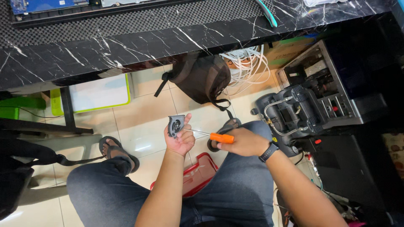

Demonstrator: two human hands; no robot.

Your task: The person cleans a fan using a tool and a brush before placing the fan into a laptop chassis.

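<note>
The small grey laptop cooling fan [176, 125] sits upright in the left hand [180, 139], held in the air above the person's lap, between the knees and well below the front edge of the black marble worktop [126, 46]. The left hand is clenched around the fan's lower part, thumb and fingers wrapped on its casing, the round opening turned toward the camera.

The screwdriver [210, 135] lies nearly level, its long axis running from the right hand [244, 143] leftward to the fan. The orange handle is just beside the right hand's fingers, and the thin metal shaft reaches across the small gap so that its tip appears to meet the fan's right edge; whether it sits in a screw head is too small to tell. The right hand is closed on the handle's rear end, and a dark watch [268, 152] sits on that wrist. The two hands are near each other, the right one slightly lower than the fan.
</note>
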